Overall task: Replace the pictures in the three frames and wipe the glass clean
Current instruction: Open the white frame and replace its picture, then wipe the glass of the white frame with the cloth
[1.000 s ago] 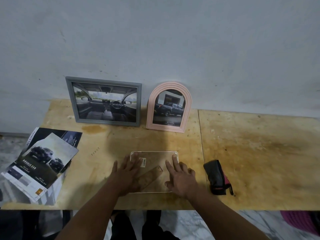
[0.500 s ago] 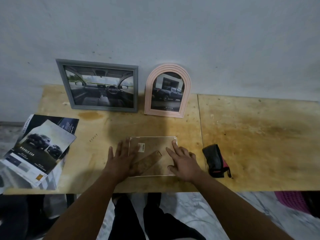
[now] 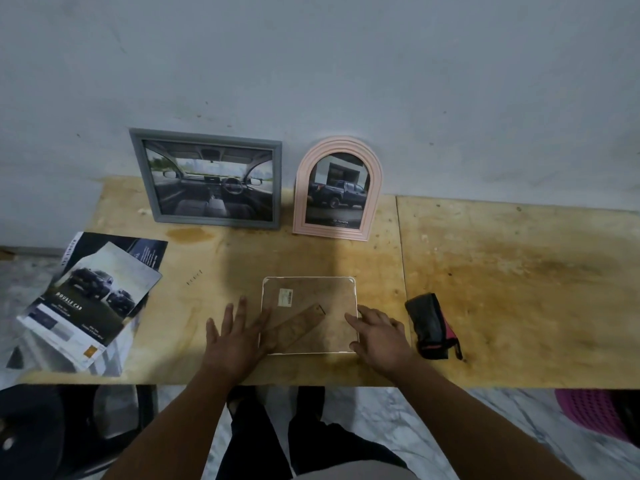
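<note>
A small frame [image 3: 322,296] lies face down near the table's front edge, brown backing up, with a stand strut and a white label on it. My left hand [image 3: 235,337] lies flat at its left edge, fingers straight, the thumb side touching the frame. My right hand [image 3: 377,332] rests at its right edge with fingertips on the rim. A grey frame [image 3: 207,180] with a car-interior picture and a pink arched frame [image 3: 337,190] with a truck picture lean against the wall.
Car brochures [image 3: 90,303] lie stacked at the table's left end, overhanging the edge. A black and red cloth pouch [image 3: 431,327] sits right of my right hand. The plywood table [image 3: 519,289] stretches right. A pink basket [image 3: 599,410] stands on the floor.
Both hands have slid outward from the top of the face-down frame to its left and right edges. The camera view shifted; the frames at the wall stayed put.
</note>
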`<state>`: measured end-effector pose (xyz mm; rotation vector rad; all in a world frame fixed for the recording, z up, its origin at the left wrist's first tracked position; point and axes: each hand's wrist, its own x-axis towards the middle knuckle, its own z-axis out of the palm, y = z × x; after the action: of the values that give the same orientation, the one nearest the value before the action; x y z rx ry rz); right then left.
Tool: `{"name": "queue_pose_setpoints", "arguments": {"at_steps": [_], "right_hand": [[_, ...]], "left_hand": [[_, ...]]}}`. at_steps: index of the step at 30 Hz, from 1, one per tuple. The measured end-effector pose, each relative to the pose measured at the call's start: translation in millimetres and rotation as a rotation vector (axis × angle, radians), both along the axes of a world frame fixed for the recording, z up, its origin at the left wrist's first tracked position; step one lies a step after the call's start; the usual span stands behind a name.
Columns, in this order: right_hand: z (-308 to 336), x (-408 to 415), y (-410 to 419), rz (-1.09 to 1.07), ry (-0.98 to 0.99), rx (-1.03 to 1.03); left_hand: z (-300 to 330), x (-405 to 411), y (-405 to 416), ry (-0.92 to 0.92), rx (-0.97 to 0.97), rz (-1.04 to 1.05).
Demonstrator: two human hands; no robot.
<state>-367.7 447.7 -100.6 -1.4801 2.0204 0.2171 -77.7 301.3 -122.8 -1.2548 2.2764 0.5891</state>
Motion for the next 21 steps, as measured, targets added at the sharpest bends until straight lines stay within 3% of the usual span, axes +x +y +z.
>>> {"name": "queue_pose_setpoints", "arguments": {"at_steps": [7, 13, 15, 17, 21], "right_hand": [[-4, -6, -2, 0.028, 0.027, 0.010], [-3, -6, -4, 0.004, 0.037, -0.012], [-4, -1, -3, -0.120, -0.028, -0.026], [-4, 5, -1, -0.364, -0.259, -0.080], [-4, 12, -5, -0.683, -0.493, -0.133]], "left_hand": [[0, -4, -3, -0.072, -0.070, -0.025], [11, -7, -2, -0.006, -0.068, -0.010], [15, -8, -2, 0.054, -0.068, 0.020], [18, -13, 1, 0.121, -0.036, 0.059], [28, -24, 8, 0.224, 0.159, 0.196]]}}
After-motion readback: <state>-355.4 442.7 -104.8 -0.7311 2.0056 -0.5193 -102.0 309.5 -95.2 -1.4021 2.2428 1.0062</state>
